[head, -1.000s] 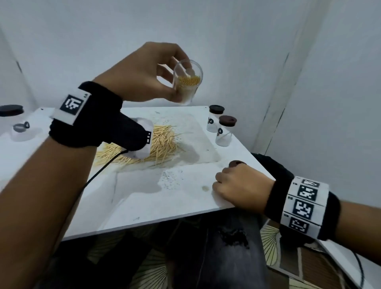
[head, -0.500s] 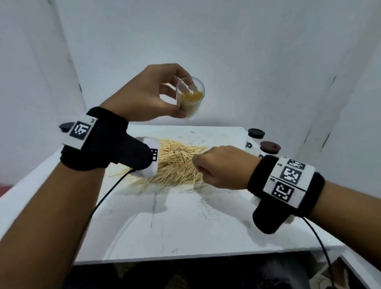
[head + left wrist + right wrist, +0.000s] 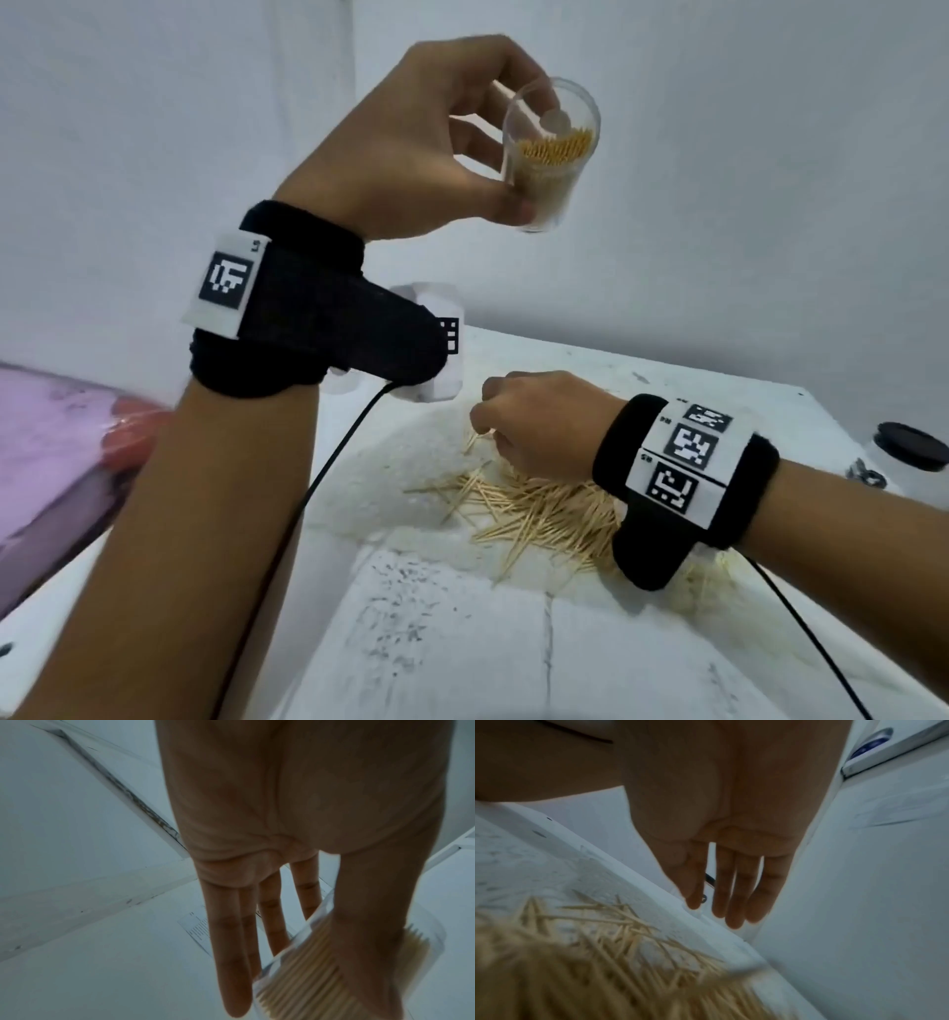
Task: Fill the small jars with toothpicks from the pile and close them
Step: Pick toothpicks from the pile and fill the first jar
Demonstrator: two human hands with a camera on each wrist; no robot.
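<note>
Since half a second ago, the view has swung leftward and closer, so a pink object [image 3: 46, 452] is now seen at the far left edge, and the right hand has been carried further over the heap. The left hand [image 3: 411, 139] is raised above the worktop [image 3: 462, 642], and a clear open jar [image 3: 552, 159] is gripped between its thumb and forefinger, tilted with the mouth toward the camera. A bundle of toothpicks [image 3: 557, 151] is packed inside the jar, filling part of it; in the left wrist view the thumb is laid across the jar [image 3: 344, 969] and the other fingers [image 3: 231, 953] are held nearly straight behind it. Lower and to the right, the right hand [image 3: 544, 426] is held over the far edge of the toothpick pile [image 3: 539, 514], which is spread on the worktop. In the head view its fingers seem drawn together around a stick, but in the right wrist view the fingers [image 3: 736, 892] are seen loosely extended; whether anything is held cannot be told. At the far right, a black-lidded jar [image 3: 909, 452] is stood on the worktop, well apart from the pile.
</note>
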